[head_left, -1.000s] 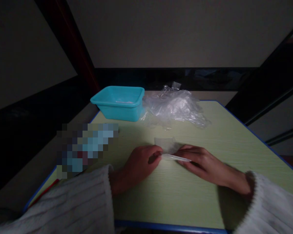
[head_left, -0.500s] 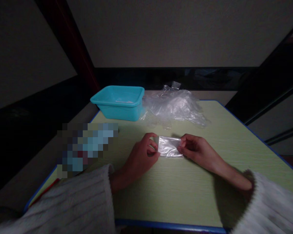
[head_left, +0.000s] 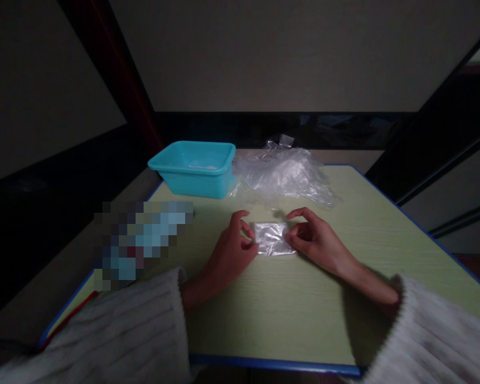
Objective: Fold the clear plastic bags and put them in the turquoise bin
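Observation:
A small folded clear plastic bag [head_left: 272, 239] lies flat between my hands at the middle of the table. Beside its left edge, my left hand [head_left: 234, 248] is open, the index finger raised and the thumb tip at the bag's lower left corner. My right hand [head_left: 318, 240] has its index finger lifted, while the thumb and curled fingers close on the bag's right edge. Whether anything is inside the bag cannot be made out.
A turquoise plastic basin [head_left: 194, 178] stands at the back left of the pale table [head_left: 264, 320]. Next to it is a heap of crumpled clear plastic bags [head_left: 292, 173]. A blurred-out bluish item [head_left: 152, 237] lies at the left edge. A wall rises behind.
Both index fingers have lifted away from the bag. My right hand has shifted slightly left with the bag's right edge, and the bag sits a little further left.

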`<control>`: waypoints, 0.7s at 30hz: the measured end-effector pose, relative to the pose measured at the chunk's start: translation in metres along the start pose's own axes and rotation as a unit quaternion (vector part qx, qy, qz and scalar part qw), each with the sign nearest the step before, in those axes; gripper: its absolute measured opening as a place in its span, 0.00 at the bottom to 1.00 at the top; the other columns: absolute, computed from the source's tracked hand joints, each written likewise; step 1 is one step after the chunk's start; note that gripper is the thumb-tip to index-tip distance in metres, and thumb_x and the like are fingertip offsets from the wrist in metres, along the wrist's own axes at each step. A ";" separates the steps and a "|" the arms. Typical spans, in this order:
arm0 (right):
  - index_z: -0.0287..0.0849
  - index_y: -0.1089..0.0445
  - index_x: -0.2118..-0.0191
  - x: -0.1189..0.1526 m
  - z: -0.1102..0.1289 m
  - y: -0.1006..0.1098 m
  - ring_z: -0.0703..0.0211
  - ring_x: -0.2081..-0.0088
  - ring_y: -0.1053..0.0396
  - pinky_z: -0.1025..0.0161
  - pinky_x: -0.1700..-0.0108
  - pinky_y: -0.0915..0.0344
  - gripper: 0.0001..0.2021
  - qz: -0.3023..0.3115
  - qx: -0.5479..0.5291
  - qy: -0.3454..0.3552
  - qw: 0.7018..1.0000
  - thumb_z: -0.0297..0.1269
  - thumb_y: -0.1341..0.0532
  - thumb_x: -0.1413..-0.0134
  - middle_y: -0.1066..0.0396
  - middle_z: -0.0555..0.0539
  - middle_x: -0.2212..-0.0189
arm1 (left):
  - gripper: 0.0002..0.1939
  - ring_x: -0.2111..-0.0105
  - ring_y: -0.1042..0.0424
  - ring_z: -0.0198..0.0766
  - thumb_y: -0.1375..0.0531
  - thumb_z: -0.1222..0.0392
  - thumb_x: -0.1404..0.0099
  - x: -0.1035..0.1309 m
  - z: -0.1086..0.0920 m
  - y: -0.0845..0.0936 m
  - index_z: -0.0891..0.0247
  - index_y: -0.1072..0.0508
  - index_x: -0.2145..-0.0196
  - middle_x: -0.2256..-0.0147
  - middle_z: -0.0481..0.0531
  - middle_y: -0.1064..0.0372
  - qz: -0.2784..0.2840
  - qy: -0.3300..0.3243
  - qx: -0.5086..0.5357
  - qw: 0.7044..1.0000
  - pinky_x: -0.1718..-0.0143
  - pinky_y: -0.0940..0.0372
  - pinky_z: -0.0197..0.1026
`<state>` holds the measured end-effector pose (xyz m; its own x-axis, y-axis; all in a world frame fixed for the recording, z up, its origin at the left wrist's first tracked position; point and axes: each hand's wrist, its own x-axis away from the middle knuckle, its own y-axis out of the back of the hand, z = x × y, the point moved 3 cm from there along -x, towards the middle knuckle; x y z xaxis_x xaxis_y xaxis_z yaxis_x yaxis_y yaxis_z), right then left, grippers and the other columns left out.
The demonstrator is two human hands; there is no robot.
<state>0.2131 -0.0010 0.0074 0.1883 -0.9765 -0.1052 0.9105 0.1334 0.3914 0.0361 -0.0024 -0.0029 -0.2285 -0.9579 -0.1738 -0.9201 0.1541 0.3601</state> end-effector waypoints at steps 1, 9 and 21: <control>0.41 0.43 0.60 -0.001 0.000 0.000 0.67 0.82 0.41 0.68 0.81 0.47 0.15 0.001 0.006 0.001 1.000 0.36 0.42 0.57 0.38 0.56 0.82 | 0.26 0.82 0.37 0.23 0.46 0.76 0.50 -0.001 0.000 0.000 0.59 0.49 0.55 0.70 0.39 0.43 0.001 0.002 -0.004 1.000 0.81 0.44 0.27; 0.42 0.43 0.61 -0.004 0.003 0.000 0.64 0.81 0.40 0.67 0.79 0.44 0.13 -0.013 0.105 0.041 0.994 0.34 0.44 0.56 0.37 0.55 0.81 | 0.28 0.82 0.38 0.24 0.45 0.78 0.52 -0.008 -0.004 -0.001 0.60 0.48 0.56 0.72 0.38 0.43 0.001 0.039 -0.069 0.997 0.79 0.45 0.29; 0.36 0.34 0.60 0.011 0.024 -0.004 0.53 0.64 0.33 0.57 0.63 0.35 0.10 0.004 0.326 0.267 0.907 0.36 0.48 0.43 0.30 0.40 0.65 | 0.28 0.80 0.37 0.25 0.45 0.79 0.52 -0.010 -0.001 -0.002 0.59 0.48 0.57 0.73 0.38 0.43 -0.019 0.057 -0.056 0.997 0.77 0.43 0.29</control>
<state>0.2024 -0.0160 0.0261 0.5048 -0.7310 -0.4592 0.5293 -0.1582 0.8336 0.0404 0.0072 -0.0012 -0.1506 -0.9849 -0.0858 -0.8850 0.0956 0.4557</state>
